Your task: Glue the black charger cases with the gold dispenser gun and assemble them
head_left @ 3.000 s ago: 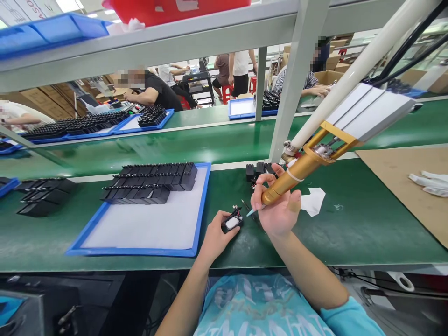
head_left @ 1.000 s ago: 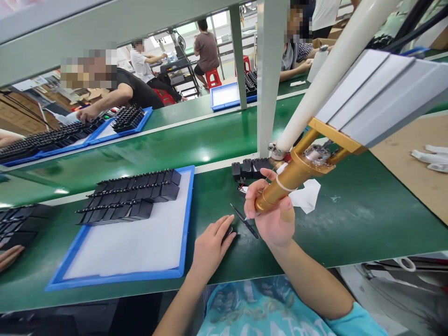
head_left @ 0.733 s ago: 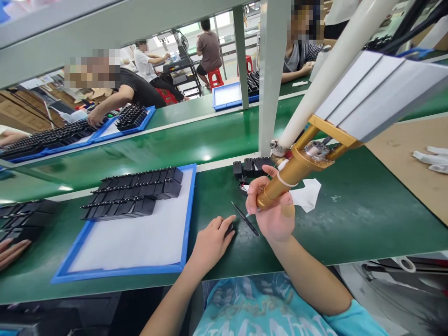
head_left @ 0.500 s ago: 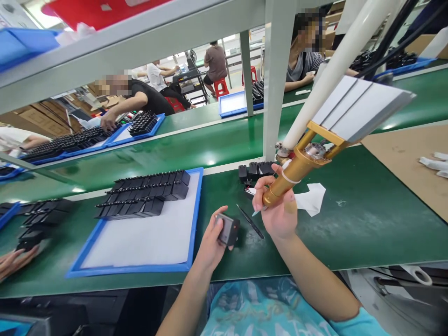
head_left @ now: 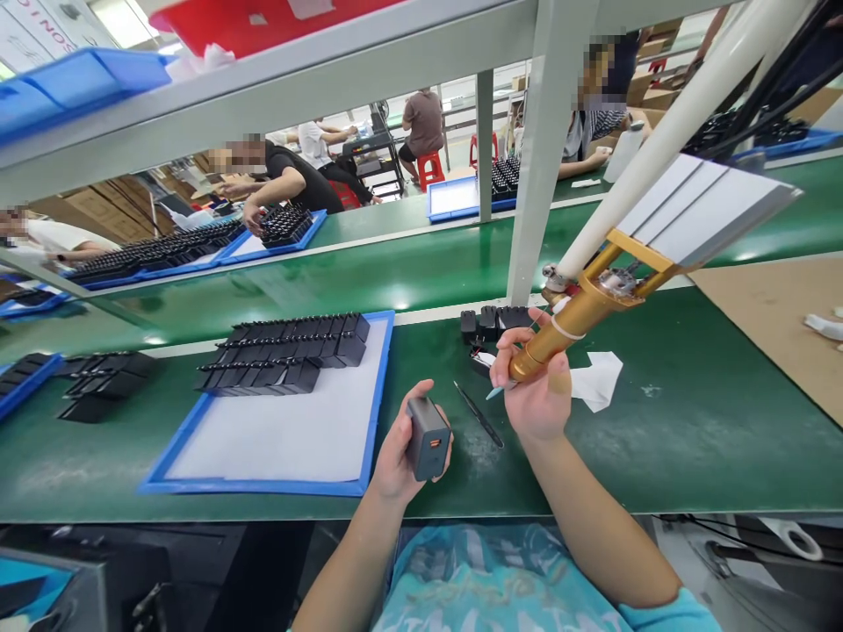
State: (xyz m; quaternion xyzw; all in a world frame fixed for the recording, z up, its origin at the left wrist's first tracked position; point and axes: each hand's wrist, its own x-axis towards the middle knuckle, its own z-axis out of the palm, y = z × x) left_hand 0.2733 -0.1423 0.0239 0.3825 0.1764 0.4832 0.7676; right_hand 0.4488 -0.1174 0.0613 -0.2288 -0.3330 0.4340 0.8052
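Observation:
My left hand [head_left: 397, 456] grips a small dark grey charger block [head_left: 428, 436], lifted off the green bench with its port face turned toward me. My right hand [head_left: 535, 386] is wrapped round the gold nozzle [head_left: 557, 333] of a hanging dispensing tool, whose blue tip points down and left. That tool runs up into a white tube [head_left: 665, 132] and a grey housing [head_left: 704, 206]. Black tweezers [head_left: 479, 413] lie on the bench between my hands.
A blue-framed white tray [head_left: 277, 439] holds several rows of black charger blocks [head_left: 286, 351]. A few more blocks [head_left: 491, 320] sit by the grey post [head_left: 536, 175]. White paper [head_left: 596, 379] lies right of my hand, cardboard [head_left: 770, 316] further right. People work across the far belt.
My left hand was pressing on the block on the bench, then lifted it and turned it upright toward me. My right hand kept hold of the gold nozzle.

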